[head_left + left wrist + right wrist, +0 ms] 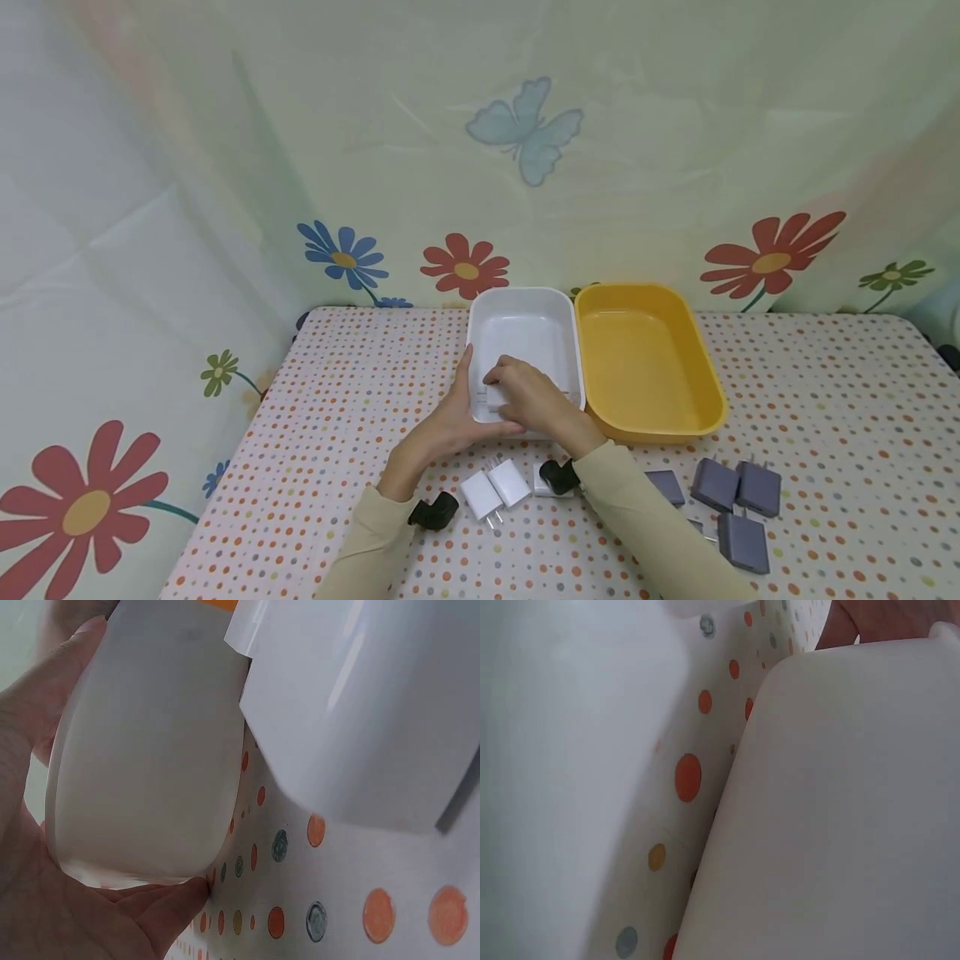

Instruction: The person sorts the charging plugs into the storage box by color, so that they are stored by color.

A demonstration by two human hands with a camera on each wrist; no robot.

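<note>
My left hand [457, 418] grips the near left corner of a white plastic bin [525, 337], fingers along its left side and thumb along its front. In the left wrist view the hand [45, 840] spans the outer wall of that bin [150, 750]. Reaching over the front rim, my right hand [531, 400] pinches a white charger [493, 397] low inside, at the near end. Its fingers partly cover the charger. The right wrist view shows mainly the bin's outside wall [832, 810]; the right hand's own fingers are out of sight there.
A yellow bin [637, 367] stands against the white one's right side. White chargers [482, 497] lie in front, one partly behind the right wrist's black mount [559, 477]. Several purple-grey chargers [714, 485] lie at the front right on the dotted tablecloth [360, 375].
</note>
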